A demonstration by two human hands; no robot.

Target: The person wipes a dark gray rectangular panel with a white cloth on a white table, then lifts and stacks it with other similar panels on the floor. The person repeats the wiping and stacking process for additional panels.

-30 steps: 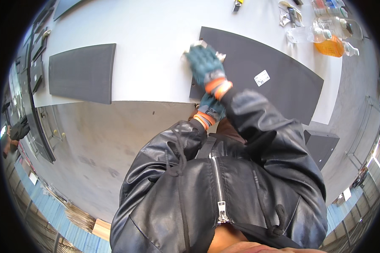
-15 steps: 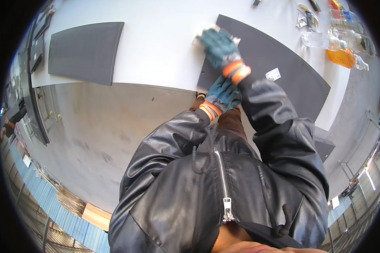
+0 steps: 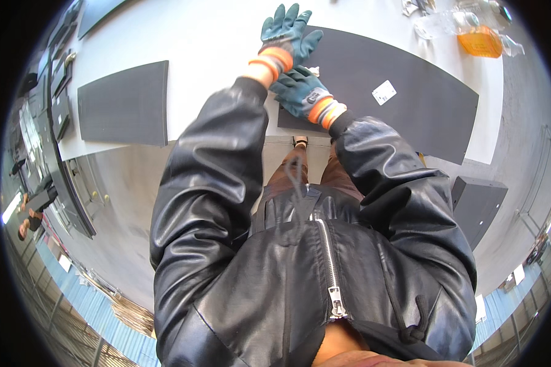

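A dark grey panel with a curved far edge [image 3: 410, 82] lies on the white tabletop [image 3: 211, 67] and carries a white label [image 3: 384, 92]. At its left end my right hand [image 3: 300, 93], in a teal-and-grey glove with an orange cuff, presses down. A crumpled white cloth [image 3: 313, 71] shows beside its fingers, mostly hidden beneath the glove. My left hand [image 3: 288, 38], gloved alike, reaches beyond the right one at the panel's far left corner. Its fingers are spread, and I see nothing in them.
Another dark grey panel [image 3: 123, 105] lies on the left of the table. Clear bottles [image 3: 444, 24] and an orange-liquid bottle [image 3: 480, 42] lie at the far right. A dark box-like piece [image 3: 476, 205] sits lower right. A person [image 3: 33, 217] is at the far left.
My left hand has moved from the panel's near edge to beyond my right hand, fingers spreading. My right hand has drawn back toward me with the cloth. The whole view has shifted.
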